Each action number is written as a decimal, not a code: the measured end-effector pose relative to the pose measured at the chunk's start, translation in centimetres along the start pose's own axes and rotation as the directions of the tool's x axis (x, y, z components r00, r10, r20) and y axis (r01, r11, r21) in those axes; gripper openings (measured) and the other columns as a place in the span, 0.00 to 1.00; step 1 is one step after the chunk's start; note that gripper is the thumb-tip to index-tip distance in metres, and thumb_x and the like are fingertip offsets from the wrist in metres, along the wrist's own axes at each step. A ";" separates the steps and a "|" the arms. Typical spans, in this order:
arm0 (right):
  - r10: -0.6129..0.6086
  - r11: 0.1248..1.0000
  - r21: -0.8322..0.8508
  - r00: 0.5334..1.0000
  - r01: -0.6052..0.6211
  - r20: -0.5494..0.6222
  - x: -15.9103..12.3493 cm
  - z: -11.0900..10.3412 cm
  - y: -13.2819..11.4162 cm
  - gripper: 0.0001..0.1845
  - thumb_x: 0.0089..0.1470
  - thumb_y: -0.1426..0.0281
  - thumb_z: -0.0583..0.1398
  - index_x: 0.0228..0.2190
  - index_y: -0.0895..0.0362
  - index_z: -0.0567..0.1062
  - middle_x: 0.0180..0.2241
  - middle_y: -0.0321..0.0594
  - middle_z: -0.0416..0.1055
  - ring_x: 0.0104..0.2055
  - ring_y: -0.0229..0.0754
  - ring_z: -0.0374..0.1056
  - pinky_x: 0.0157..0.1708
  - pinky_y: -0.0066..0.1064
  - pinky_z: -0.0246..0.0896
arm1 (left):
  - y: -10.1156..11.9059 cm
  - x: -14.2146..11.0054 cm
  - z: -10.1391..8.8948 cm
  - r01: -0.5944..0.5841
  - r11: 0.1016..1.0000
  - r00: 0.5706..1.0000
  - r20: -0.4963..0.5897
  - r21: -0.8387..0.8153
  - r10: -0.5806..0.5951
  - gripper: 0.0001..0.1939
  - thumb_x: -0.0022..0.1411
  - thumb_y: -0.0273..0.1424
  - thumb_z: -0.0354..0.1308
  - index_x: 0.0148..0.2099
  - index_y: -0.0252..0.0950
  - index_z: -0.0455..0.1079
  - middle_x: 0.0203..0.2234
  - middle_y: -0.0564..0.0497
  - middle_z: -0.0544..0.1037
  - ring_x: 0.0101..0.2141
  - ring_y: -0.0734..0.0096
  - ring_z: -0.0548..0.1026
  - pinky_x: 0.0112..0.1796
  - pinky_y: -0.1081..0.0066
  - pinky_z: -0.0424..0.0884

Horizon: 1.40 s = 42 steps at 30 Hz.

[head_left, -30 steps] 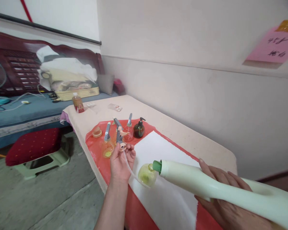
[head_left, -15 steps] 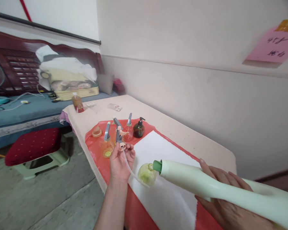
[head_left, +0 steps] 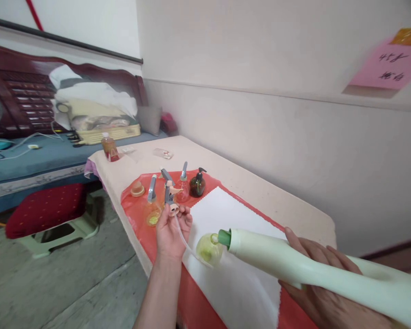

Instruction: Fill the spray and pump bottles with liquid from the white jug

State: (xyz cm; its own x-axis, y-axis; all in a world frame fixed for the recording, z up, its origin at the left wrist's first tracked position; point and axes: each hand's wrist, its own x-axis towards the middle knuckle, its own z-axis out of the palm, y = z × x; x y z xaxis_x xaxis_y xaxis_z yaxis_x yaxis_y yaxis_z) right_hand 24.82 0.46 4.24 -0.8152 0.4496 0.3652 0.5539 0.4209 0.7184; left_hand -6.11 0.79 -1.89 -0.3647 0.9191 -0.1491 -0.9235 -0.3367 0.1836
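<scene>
My right hand (head_left: 320, 283) grips a large pale green jug (head_left: 315, 272) tilted on its side. The jug's green spout (head_left: 223, 237) points into a small round clear bottle (head_left: 208, 249) holding yellow-green liquid, which stands on a white cloth (head_left: 233, 256). My left hand (head_left: 171, 228) is closed on a grey and peach spray pump head (head_left: 169, 194), and the pump's clear dip tube (head_left: 183, 237) trails down toward the small bottle.
On the red mat (head_left: 137, 208) stand two small spray bottles (head_left: 151, 208) (head_left: 182, 187), a dark pump bottle (head_left: 197, 183) and a peach cap (head_left: 137, 188). A brown bottle (head_left: 110, 147) sits at the table's far end. A red stool (head_left: 48, 208) and a bed (head_left: 37, 155) lie to the left.
The view has drifted slightly; both hands, the jug and the small bottle keep their places.
</scene>
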 end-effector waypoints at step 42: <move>0.012 1.000 0.013 1.000 -0.012 -0.015 0.9 -0.7 0.4 0.36 0.54 0.81 0.48 0.64 0.70 0.49 0.45 0.61 0.70 0.46 0.65 0.69 0.45 0.57 0.65 | 0.1 0.0 0.0 -0.018 0.999 0.999 0.044 0.047 0.016 0.10 0.60 0.35 0.60 0.31 0.34 0.72 0.25 0.49 0.76 0.31 0.69 0.77 0.32 0.72 0.74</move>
State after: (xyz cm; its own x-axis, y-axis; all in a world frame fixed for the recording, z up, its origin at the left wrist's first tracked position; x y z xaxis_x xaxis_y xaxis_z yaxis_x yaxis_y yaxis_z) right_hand 24.22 0.50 5.24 -0.8111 0.4424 0.3826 0.5655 0.4258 0.7064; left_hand -6.17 0.76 -1.92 -0.3735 0.9218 -0.1033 -0.9103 -0.3428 0.2322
